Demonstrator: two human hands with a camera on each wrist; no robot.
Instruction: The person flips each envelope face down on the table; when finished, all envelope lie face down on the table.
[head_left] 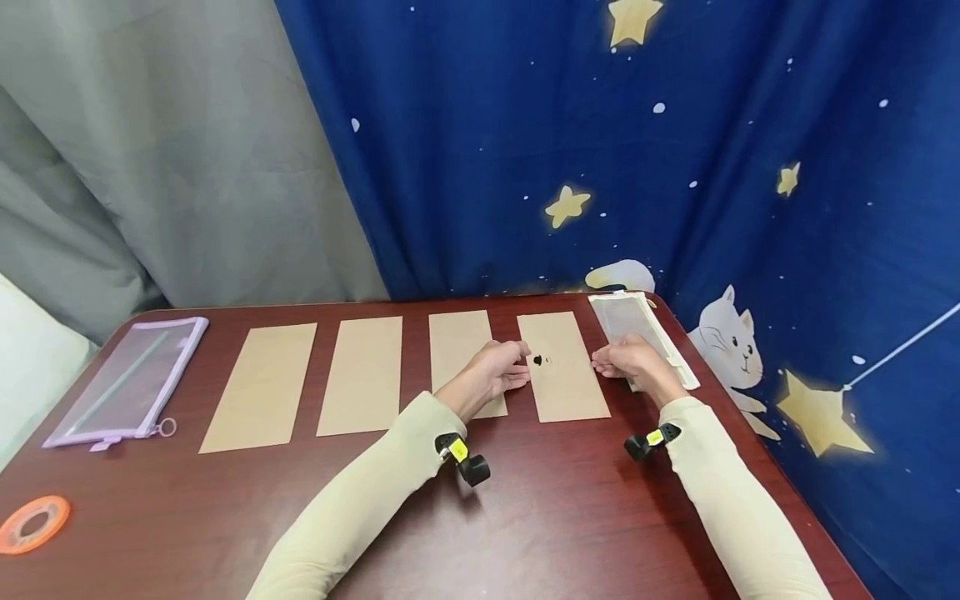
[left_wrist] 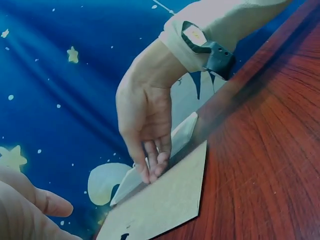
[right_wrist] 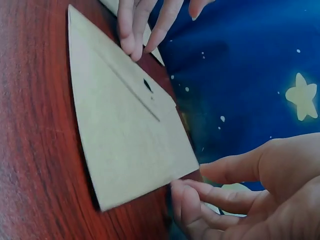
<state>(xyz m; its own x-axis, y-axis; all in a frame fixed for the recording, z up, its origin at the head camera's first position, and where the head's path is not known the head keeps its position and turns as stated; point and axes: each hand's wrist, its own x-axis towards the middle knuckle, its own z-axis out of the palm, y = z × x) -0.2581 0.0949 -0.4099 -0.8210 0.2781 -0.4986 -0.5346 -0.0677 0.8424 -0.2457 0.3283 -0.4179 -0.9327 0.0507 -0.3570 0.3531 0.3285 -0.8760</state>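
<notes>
A tan rectangular sheet (head_left: 564,392) with a small black mark (head_left: 537,360) lies on the table between the two hands. My left hand (head_left: 491,372) is at its left edge, fingers extended and fingertips right at the border. At the opposite edge is my right hand (head_left: 636,360), with its fingertips close together. The right wrist view shows those right fingers (right_wrist: 187,202) beside one end of the sheet, and a faint line runs across the surface. A pale mesh zip pouch (head_left: 660,337) lies partly behind the right hand.
Three more tan sheets, including a partly covered one (head_left: 453,333), lie in a row to the left. Beyond them is a lilac mesh pouch (head_left: 131,379). An orange ring (head_left: 56,518) sits near the left table edge. Curtains (head_left: 480,150) hang right behind the table.
</notes>
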